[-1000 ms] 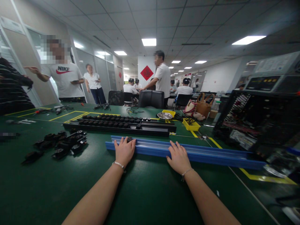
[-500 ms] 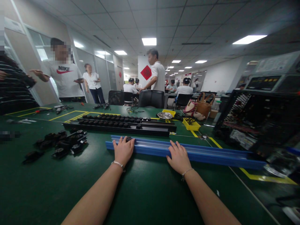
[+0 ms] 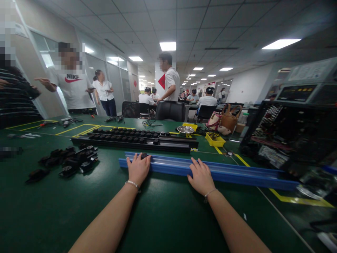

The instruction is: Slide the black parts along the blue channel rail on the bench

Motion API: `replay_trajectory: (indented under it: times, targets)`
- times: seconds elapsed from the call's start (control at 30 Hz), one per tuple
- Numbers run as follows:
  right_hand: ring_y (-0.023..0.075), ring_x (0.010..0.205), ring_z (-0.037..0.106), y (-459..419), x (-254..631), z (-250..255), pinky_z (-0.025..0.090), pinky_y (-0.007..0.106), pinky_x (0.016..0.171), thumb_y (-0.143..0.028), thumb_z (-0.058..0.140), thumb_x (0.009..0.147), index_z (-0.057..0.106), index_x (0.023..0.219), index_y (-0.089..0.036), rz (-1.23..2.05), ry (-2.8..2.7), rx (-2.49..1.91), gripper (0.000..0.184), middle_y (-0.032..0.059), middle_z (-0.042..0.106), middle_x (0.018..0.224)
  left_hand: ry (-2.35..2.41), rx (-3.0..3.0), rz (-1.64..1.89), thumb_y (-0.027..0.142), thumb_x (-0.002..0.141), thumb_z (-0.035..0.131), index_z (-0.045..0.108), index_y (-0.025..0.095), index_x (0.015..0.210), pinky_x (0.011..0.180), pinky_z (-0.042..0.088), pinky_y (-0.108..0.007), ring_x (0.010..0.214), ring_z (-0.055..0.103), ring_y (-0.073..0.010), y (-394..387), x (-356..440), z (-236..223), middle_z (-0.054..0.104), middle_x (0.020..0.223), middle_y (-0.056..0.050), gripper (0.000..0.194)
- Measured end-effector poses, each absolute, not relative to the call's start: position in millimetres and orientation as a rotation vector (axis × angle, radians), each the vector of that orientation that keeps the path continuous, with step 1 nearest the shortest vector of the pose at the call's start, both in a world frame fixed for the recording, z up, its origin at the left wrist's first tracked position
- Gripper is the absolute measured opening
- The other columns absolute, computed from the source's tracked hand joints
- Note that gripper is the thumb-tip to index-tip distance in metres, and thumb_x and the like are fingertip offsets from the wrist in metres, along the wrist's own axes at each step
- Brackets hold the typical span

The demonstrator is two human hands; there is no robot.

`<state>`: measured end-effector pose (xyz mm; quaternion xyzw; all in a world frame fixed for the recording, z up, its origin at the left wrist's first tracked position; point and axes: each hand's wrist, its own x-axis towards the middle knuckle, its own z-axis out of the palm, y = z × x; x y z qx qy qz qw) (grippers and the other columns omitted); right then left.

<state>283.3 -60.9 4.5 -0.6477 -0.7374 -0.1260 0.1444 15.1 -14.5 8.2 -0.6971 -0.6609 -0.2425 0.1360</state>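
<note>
A long blue channel rail [image 3: 229, 173] lies across the table in front of me. My left hand [image 3: 138, 168] is over its left end, with thumb and fingers closed around a small black part [image 3: 144, 155] in the channel. The fingers hide most of that part. Farther right, my right hand [image 3: 201, 175] grips the rail, its fingertips over the channel and its thumb at the near wall. To the left of the rail is a loose pile of black parts [image 3: 68, 161].
Black rails [image 3: 168, 144] carrying rows of black parts lie beyond the blue one. A metal dish [image 3: 185, 130] and a yellow tray [image 3: 215, 140] stand behind. An opened computer case [image 3: 276, 137] rises at the right. Several people stand or sit beyond the table.
Both my hands and the blue rail look unmoved. In the background, the standing person near the red sign has shifted slightly left.
</note>
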Motion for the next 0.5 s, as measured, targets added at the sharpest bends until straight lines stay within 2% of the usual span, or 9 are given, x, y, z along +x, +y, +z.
replay_trajectory:
  times: [0.5]
  targets:
    - [0.0311,0.131,0.03,-60.3,283.1,2.5,0.023,0.045,0.104,-0.03,0.05,0.078,0.058,0.103,-0.018,-0.396,-2.128,-1.863,0.029,0.009,0.04,0.142,-1.923,-2.007,-0.676,0.04,0.092,0.031,0.063,0.038,0.111,0.1,0.02,-0.061,0.122,0.044,-0.0321,-14.2,15.0,8.5,0.059,0.125,-0.006,0.038]
